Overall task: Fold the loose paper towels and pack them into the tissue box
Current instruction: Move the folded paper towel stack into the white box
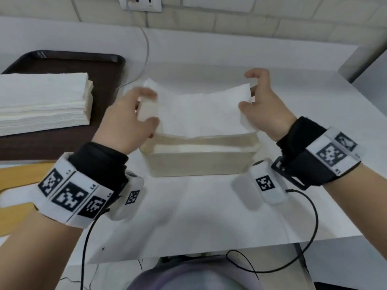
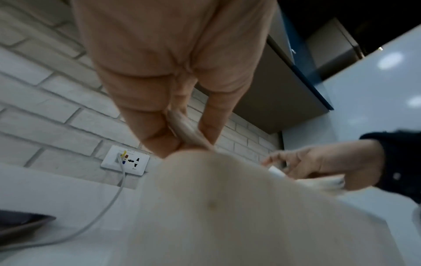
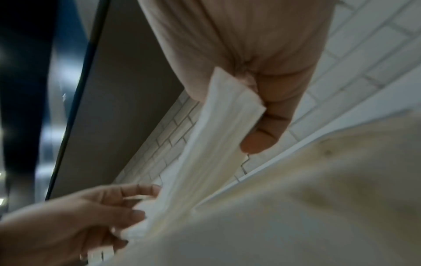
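A beige tissue box (image 1: 201,164) stands open-topped in the middle of the white table, with white towels lying inside. A folded white paper towel (image 1: 201,114) hangs just above its opening, sagging in the middle. My left hand (image 1: 154,107) pinches its left end between thumb and fingers, and my right hand (image 1: 245,91) pinches its right end. In the left wrist view the fingers (image 2: 159,136) close on the towel's edge (image 2: 184,129) above the box (image 2: 227,216). The right wrist view has the thumb (image 3: 262,140) pressed on the towel (image 3: 218,126) over the box (image 3: 318,198).
A thick stack of loose paper towels (image 1: 41,101) lies on a dark brown tray (image 1: 104,65) at the left. A wall socket (image 1: 140,3) feeds a grey cable (image 1: 146,51) that runs down behind the box. The table's right edge (image 1: 347,76) is near my right hand.
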The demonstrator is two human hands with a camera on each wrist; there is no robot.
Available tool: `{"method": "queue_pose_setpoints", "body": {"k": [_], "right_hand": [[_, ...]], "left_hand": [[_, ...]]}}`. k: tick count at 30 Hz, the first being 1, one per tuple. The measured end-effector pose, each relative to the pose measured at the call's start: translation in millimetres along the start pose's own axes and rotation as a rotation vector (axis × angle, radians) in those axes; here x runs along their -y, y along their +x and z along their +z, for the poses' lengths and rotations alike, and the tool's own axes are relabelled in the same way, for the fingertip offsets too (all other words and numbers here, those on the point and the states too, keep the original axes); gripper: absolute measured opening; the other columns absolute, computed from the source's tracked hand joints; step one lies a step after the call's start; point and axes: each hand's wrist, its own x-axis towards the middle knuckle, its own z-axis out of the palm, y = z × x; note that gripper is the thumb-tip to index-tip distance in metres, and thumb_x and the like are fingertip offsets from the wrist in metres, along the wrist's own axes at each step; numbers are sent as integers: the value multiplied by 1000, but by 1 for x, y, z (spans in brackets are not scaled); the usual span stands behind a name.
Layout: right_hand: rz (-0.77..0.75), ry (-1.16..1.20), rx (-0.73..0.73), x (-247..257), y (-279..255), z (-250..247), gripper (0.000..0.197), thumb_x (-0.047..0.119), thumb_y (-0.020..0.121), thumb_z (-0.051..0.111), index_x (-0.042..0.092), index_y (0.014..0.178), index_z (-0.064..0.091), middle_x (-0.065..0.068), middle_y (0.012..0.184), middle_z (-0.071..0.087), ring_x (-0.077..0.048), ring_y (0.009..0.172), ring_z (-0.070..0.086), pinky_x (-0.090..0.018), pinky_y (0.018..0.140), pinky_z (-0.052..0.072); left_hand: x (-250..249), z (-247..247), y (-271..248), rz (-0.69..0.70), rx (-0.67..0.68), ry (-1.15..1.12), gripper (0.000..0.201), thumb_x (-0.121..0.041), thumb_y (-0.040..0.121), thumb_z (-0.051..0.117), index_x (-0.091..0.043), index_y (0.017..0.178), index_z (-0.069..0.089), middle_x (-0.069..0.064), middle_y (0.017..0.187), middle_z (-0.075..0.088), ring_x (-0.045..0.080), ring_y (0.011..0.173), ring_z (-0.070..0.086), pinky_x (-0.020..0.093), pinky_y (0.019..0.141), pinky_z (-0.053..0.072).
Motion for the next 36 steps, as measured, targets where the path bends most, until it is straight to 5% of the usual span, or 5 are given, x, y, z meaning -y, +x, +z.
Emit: {"method": "queue_pose_setpoints", "body": {"k": [6, 19, 24, 29, 36], "right_hand": [[-154, -527, 102, -12, -6, 11, 32, -6, 91, 38, 7, 116, 52, -8, 114, 42, -20, 89, 45, -9, 66, 28], [-269, -987, 255, -8, -13, 15, 38, 1, 90, 44, 9, 127, 48, -12, 147, 20, -30, 130, 23, -33, 102, 31], [-179, -858, 518, 12, -15, 21, 39, 33, 95, 43, 28, 134, 43, -1, 138, 39, -23, 121, 43, -35, 98, 39], [-107, -899, 626, 9, -1, 37, 41, 34, 93, 50, 26, 132, 42, -6, 130, 48, -26, 116, 48, -40, 98, 41], [-75, -957, 643, 26, -5, 28, 40, 37, 92, 48, 28, 131, 43, -1, 130, 50, -20, 112, 48, -34, 95, 41]], "left_hand": [[-7, 5, -8, -68, 131, 374, 32, -16, 82, 66, -21, 113, 61, -6, 74, 44, 14, 80, 43, 17, 69, 30], [-16, 20, 5, 175, 384, 996, 42, -33, 83, 65, -22, 122, 58, 4, 141, 23, 27, 129, 19, 33, 104, 30], [-25, 21, 4, 124, 561, 903, 29, -34, 93, 47, -36, 121, 56, -4, 130, 50, 19, 117, 48, 32, 90, 43], [-27, 29, 9, 31, 704, 935, 47, -41, 99, 26, -14, 106, 64, 5, 98, 62, 21, 90, 53, 30, 81, 42], [-28, -1, 15, -113, 778, 597, 40, -49, 95, 36, -22, 97, 66, -3, 99, 63, 18, 98, 56, 28, 96, 40]]}}
